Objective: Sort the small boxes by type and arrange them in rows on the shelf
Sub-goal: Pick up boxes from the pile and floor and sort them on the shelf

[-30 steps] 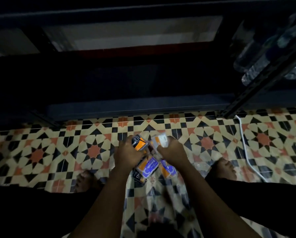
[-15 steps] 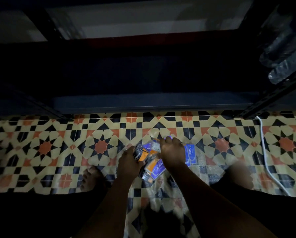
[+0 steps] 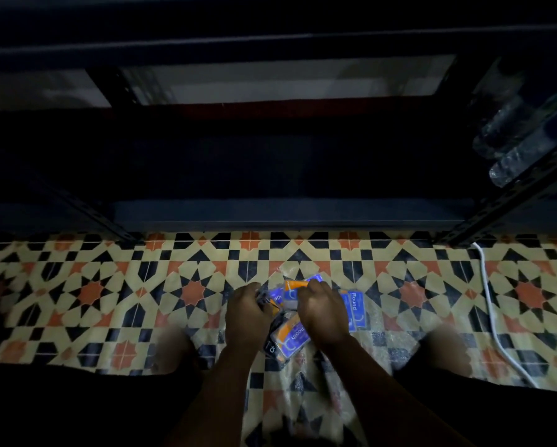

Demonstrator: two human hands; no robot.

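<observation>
A heap of small boxes (image 3: 290,321) is spread on the patterned floor (image 3: 109,285), right in front of the dark metal shelf (image 3: 286,217). The boxes are kept low and close together, most likely so they can be looked at and sorted by kind before any are lifted. A black and orange box (image 3: 270,306) is held in the curled fingers of the left hand (image 3: 246,312). The right hand (image 3: 322,314) is curled over the heap, and an orange and blue box (image 3: 294,290) seems to be pinched at its fingertips. A blue box marked "Round" (image 3: 356,309) is left flat on the floor just beside the right hand, maybe as the start of its own group. No boxes can be seen on the bottom shelf, so the rows are judged not yet begun. A white cable (image 3: 493,317) is lying on the floor at the right.
</observation>
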